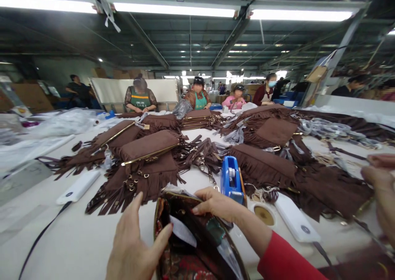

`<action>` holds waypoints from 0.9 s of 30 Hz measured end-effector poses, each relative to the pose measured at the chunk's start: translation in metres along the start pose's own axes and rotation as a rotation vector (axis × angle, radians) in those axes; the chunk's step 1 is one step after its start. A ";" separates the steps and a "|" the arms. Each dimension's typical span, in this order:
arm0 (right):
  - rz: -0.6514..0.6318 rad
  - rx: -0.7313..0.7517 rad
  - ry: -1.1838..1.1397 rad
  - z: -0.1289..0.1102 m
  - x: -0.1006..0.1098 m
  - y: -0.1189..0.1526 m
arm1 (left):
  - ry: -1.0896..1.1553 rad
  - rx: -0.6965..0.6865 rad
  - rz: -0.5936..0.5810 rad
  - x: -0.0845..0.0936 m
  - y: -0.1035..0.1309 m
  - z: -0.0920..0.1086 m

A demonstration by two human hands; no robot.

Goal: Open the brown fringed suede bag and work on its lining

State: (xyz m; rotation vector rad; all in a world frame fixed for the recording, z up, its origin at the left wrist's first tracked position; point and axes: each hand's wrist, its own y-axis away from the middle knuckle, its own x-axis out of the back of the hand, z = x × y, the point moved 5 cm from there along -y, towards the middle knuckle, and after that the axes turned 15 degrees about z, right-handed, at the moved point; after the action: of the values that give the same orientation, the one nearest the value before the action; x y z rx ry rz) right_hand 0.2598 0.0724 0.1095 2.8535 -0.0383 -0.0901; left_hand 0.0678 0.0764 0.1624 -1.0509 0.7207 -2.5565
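Observation:
An unzipped bag (191, 255) with a dark, patterned lining stands at the front edge, its mouth towards me. A white paper-like piece (183, 230) and clear plastic (230, 257) lie inside. My right hand (212, 206), in a red sleeve, grips the bag's far rim, thumb on the lining and fingers over the zip edge. At the bag's left side is my left hand (132, 239), open, its fingers stretched upward. The left thumb reaches across the left rim near the white piece; whether it touches the lining I cannot tell.
Brown fringed bags (151, 146) lie in heaps across the white table. A blue tape dispenser (231, 179) stands beyond my right hand, near a tape roll (263, 214). White corded devices (78, 187) lie on both sides. A co-worker's hand (382, 181) is at right; people sit opposite.

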 end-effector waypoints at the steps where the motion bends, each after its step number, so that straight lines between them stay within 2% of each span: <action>1: -0.027 0.001 -0.004 -0.001 -0.002 0.000 | -0.030 -0.055 -0.023 -0.004 -0.013 0.009; 2: -0.053 0.003 -0.005 -0.002 -0.003 0.000 | -0.053 -0.082 -0.089 -0.011 -0.024 0.015; 4: -0.087 0.006 0.000 -0.004 -0.003 0.001 | -0.111 -0.035 -0.280 -0.027 -0.038 0.017; 6: -0.087 0.004 0.044 -0.003 0.001 -0.001 | -0.157 0.043 -0.461 -0.042 -0.039 0.010; 8: -0.065 0.014 0.154 0.001 0.007 -0.008 | -0.175 0.059 -0.574 -0.054 -0.033 0.001; 13: -0.001 0.058 0.379 0.015 0.024 -0.034 | -0.274 -0.077 -0.677 -0.068 -0.015 -0.013; 19: -0.050 0.058 0.524 0.030 0.025 -0.055 | -0.230 -0.130 -0.863 -0.061 -0.019 0.010; 21: -0.012 0.093 0.617 0.033 0.022 -0.060 | -0.410 -0.236 -0.866 -0.064 -0.016 0.011; 24: 0.136 0.161 0.802 0.034 0.019 -0.064 | -0.744 -0.537 -0.737 -0.078 -0.006 0.005; 26: 0.246 0.213 0.909 0.031 0.019 -0.061 | -0.763 -0.715 -0.664 -0.095 0.006 -0.002; 27: 0.288 0.233 0.955 0.028 0.020 -0.056 | -0.719 -0.758 -0.657 -0.104 0.012 -0.008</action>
State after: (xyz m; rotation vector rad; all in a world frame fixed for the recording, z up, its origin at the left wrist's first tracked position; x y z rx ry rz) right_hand 0.2792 0.1171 0.0658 2.7552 -0.2664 1.3795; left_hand 0.1348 0.1140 0.0910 -2.6205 1.2987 -2.0103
